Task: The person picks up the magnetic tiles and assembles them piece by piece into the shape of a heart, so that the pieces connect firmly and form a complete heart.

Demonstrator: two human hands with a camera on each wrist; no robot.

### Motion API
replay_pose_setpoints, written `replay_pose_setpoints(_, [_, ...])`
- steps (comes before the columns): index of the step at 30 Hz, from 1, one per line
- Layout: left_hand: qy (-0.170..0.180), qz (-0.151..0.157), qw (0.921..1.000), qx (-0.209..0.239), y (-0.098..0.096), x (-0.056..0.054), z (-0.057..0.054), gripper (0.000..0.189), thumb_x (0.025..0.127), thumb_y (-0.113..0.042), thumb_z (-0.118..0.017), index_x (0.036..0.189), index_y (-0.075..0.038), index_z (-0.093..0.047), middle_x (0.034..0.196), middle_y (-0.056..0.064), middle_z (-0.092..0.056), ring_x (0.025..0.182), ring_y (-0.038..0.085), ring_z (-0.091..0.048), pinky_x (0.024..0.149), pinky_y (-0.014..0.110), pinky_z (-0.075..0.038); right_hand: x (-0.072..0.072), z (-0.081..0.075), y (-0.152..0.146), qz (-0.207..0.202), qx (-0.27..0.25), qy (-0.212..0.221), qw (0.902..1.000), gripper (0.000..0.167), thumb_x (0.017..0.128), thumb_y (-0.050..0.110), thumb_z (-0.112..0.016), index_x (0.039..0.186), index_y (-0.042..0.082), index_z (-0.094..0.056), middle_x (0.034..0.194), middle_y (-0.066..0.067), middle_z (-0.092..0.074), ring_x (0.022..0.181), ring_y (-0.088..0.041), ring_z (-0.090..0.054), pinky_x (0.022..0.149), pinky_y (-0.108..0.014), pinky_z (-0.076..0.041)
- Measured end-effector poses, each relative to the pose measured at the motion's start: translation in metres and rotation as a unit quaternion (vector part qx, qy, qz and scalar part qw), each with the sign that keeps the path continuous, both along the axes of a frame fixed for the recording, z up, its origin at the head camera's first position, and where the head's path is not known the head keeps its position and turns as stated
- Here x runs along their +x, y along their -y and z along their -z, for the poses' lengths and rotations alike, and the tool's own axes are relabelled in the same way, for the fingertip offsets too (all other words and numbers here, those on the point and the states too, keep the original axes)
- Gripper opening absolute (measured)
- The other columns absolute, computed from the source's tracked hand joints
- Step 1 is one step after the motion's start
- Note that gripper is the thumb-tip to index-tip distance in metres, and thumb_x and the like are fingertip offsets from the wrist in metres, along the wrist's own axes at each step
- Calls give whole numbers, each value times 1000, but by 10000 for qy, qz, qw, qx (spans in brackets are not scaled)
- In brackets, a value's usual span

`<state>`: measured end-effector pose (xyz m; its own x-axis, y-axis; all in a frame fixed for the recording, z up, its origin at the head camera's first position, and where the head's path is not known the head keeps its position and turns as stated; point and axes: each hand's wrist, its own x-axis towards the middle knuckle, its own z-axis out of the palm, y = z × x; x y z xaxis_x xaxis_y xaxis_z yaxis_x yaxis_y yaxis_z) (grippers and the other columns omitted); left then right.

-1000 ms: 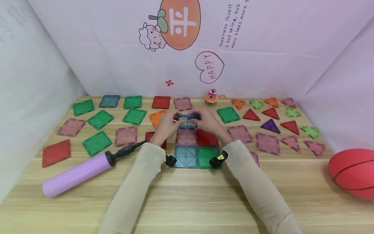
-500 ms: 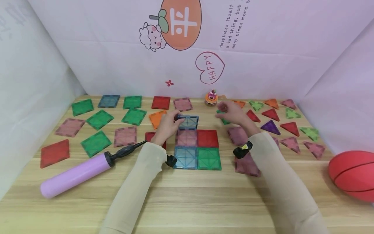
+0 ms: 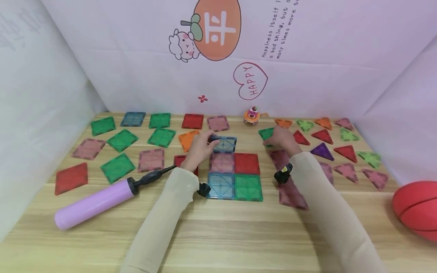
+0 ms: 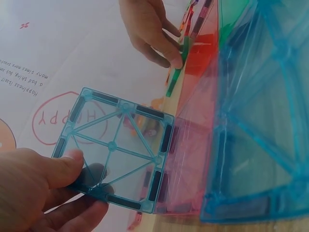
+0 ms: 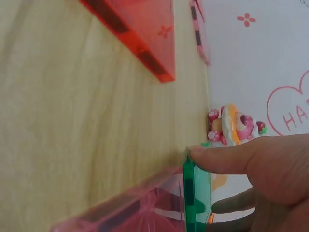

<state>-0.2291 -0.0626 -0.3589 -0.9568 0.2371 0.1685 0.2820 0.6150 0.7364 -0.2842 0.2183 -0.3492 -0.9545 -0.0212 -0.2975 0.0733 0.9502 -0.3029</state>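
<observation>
My left hand [image 3: 200,148] pinches a clear blue square magnetic tile [image 4: 113,147] by one side, thumb on one face and fingers on the other. This tile stands raised at the far edge of a flat pink square tile [image 3: 222,163]. That pink tile forms a two-by-two block with a red tile [image 3: 247,163], a blue tile [image 3: 221,186] and a green tile [image 3: 248,187]. At the back right, my right hand [image 3: 283,139] has thumb and fingers on another green square tile [image 5: 197,193], which the hand partly hides.
Loose square tiles, such as a red one [image 3: 71,179], lie at left. Triangular tiles, including a purple one [image 3: 322,151], lie at right. A purple hand pump [image 3: 95,204] lies front left, a red ball [image 3: 416,208] sits at the right edge, and a small figurine [image 3: 252,115] stands behind.
My right hand has let go of the raised blue tile and moved right to the green square tile. My left hand keeps its hold on the blue tile. The head view has shifted slightly.
</observation>
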Motion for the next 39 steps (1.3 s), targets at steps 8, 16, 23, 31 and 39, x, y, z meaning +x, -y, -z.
replay_pose_setpoints(8, [143, 40, 9998, 117, 0, -1, 2, 22, 96, -19, -57, 114, -7, -62, 95, 12, -66, 83, 23, -59, 69, 31, -50, -2, 2, 0, 56, -604, -454, 9971, 91, 79, 24, -77, 144, -10, -22, 142, -31, -29, 127, -42, -33, 108, -56, -32])
replay_pose_setpoints(16, [48, 24, 10000, 67, -1, -1, 2, 22, 96, -18, -57, 113, -6, -62, 100, 13, -67, 90, 25, -61, 76, 35, -53, 8, -8, 6, -703, -1215, -1646, 9763, 45, 85, 2, -63, 128, -5, -54, 129, -29, -53, 119, -42, -49, 100, -56, -39])
replay_pose_setpoints(23, [25, 66, 10000, 53, -1, -3, 2, 21, 96, -18, -57, 113, -6, -62, 100, 14, -67, 87, 25, -61, 74, 35, -52, 35, -21, 25, -979, -1730, -1858, 9623, 30, 87, 2, -63, 117, 4, -67, 124, -18, -62, 109, -34, -53, 96, -53, -42])
replay_pose_setpoints(31, [13, 86, 10000, 35, -1, -3, 5, 21, 96, -18, -56, 113, -7, -62, 97, 14, -66, 82, 25, -60, 70, 33, -49, 49, -6, 44, -897, -2440, -1595, 9524, 23, 87, -1, -64, 110, 3, -69, 115, -16, -66, 104, -29, -54, 97, -47, -45])
replay_pose_setpoints(39, [198, 192, 9996, 26, 3, -6, 4, 24, 97, -18, -55, 119, -9, -59, 101, 14, -66, 85, 25, -60, 69, 31, -48, 52, 0, 41, -678, -2724, -1748, 9438, 22, 88, 1, -65, 109, 3, -67, 113, -15, -66, 100, -28, -56, 89, -43, -49])
